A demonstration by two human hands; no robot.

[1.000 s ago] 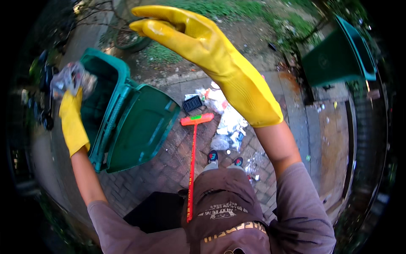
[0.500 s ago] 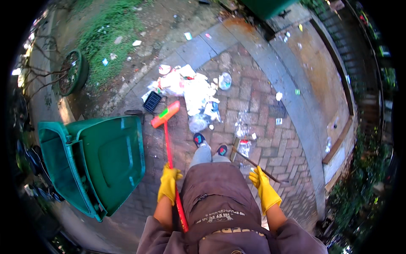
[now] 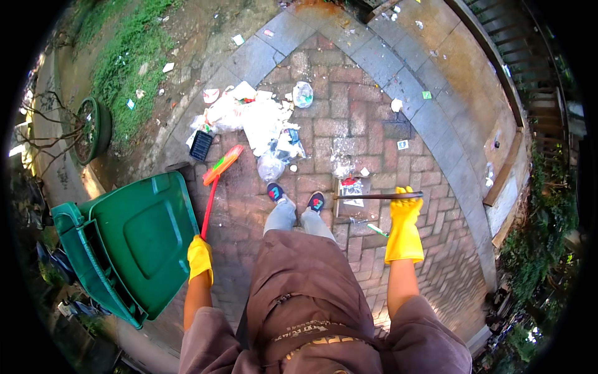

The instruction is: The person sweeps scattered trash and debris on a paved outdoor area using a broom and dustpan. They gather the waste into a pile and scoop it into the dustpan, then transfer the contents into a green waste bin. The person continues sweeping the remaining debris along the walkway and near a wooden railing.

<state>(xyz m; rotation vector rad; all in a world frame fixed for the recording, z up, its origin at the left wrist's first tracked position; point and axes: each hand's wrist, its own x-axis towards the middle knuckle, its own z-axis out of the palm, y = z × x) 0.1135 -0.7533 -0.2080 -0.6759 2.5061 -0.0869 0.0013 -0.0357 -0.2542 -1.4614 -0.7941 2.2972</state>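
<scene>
Gloved in yellow rubber, my left hand (image 3: 200, 255) is closed round the red handle of a broom (image 3: 210, 206). The broom's orange-red head (image 3: 223, 165), with a green patch, rests on the bricks beside the green wheeled bin (image 3: 140, 240). My right hand (image 3: 406, 209), in a matching glove, is wrapped round a dark long handle (image 3: 367, 197). That handle reaches left to a dustpan (image 3: 364, 213) beside my right foot, with red-and-white litter in it. A heap of white plastic and paper trash (image 3: 258, 121) lies ahead of my feet.
A black plastic tray (image 3: 200, 145) and a clear plastic cup (image 3: 303, 95) lie at the heap's edges. Scraps dot the paving and the grass (image 3: 128, 81). A potted bare plant (image 3: 96, 131) stands far left. Wooden edging (image 3: 504, 168) runs along the right.
My right hand has moved forward and right, swinging the dark handle from slanting to nearly level. My left hand has shifted left with the broom. The view has moved too.
</scene>
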